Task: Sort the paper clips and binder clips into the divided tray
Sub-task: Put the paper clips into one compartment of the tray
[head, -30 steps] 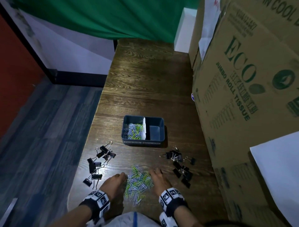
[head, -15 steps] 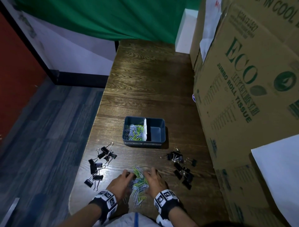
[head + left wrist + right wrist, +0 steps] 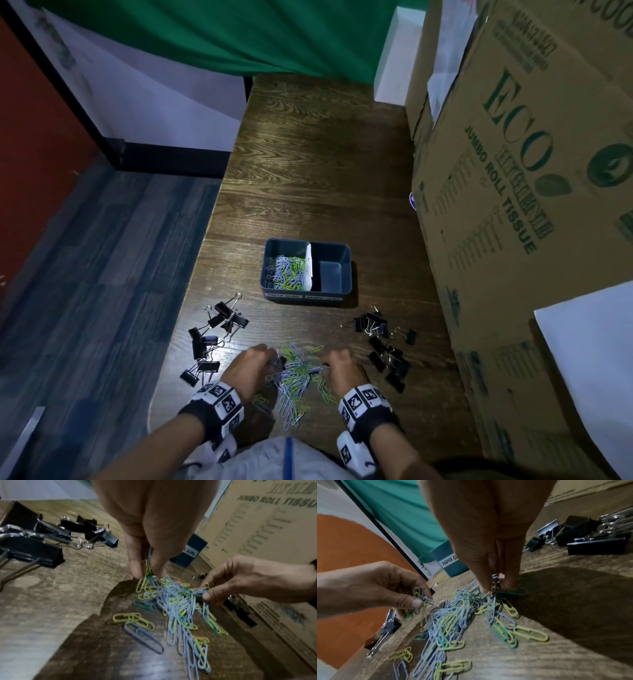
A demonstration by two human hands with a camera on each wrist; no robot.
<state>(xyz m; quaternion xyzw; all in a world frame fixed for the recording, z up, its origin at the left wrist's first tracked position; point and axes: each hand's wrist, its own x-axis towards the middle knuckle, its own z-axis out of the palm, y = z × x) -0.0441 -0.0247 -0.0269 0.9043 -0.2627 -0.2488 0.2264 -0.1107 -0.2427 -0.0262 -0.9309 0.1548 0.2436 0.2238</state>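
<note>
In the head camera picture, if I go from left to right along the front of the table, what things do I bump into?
Left pile of binder clips → left hand → paper clips → right hand → right pile of binder clips → cardboard box.

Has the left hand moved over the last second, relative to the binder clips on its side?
Yes. The left hand has closed in rightward on the paper clip pile, away from the left binder clips, and now pinches some clips.
</note>
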